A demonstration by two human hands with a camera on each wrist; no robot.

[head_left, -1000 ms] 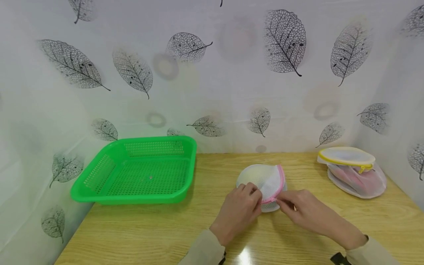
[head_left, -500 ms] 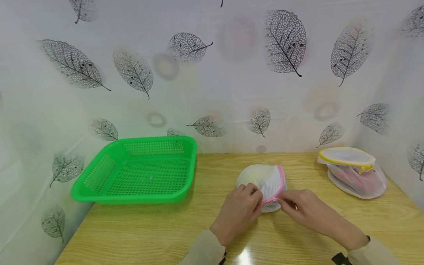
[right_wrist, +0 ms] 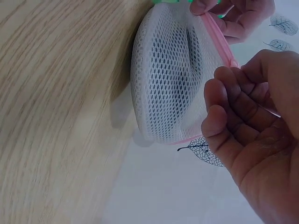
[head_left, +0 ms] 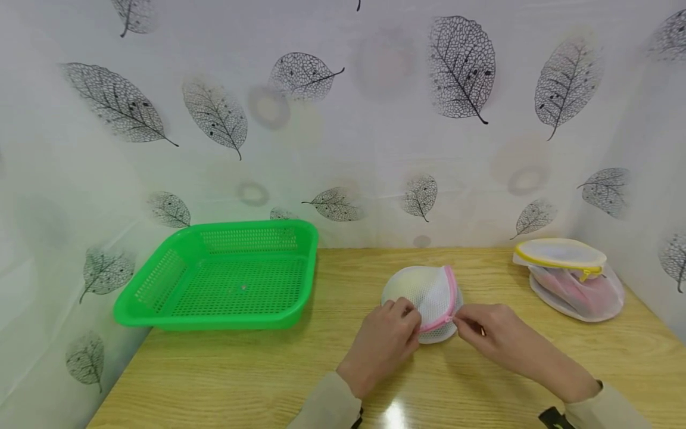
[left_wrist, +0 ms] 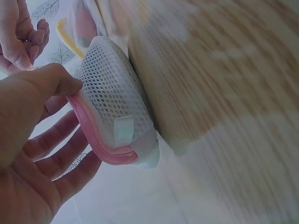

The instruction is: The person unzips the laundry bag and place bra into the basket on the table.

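A round white mesh bag [head_left: 426, 292] with a pink zipper edge lies on the table, something pale yellow showing through its left part. My left hand [head_left: 383, 339] pinches the zipper edge at the bag's near side; the left wrist view shows thumb and fingers on the pink strip [left_wrist: 88, 126]. At the zipper pull [head_left: 449, 319], my right hand [head_left: 501, 339] pinches with thumb and forefinger. Dark contents show through the mesh [right_wrist: 163, 79] in the right wrist view, where my right hand [right_wrist: 257, 112] has its other fingers curled.
On the left stands a green perforated basket [head_left: 214, 322] with tiny specks on its floor. A second mesh bag [head_left: 584, 292] with a yellow zipper and pinkish contents sits at the back right. A leaf-patterned curtain [head_left: 370, 143] rises behind the wooden table [head_left: 241, 375].
My right hand has moved slightly to the right with the zipper pull, along the pink edge. My left hand has stayed nearly still on the bag.
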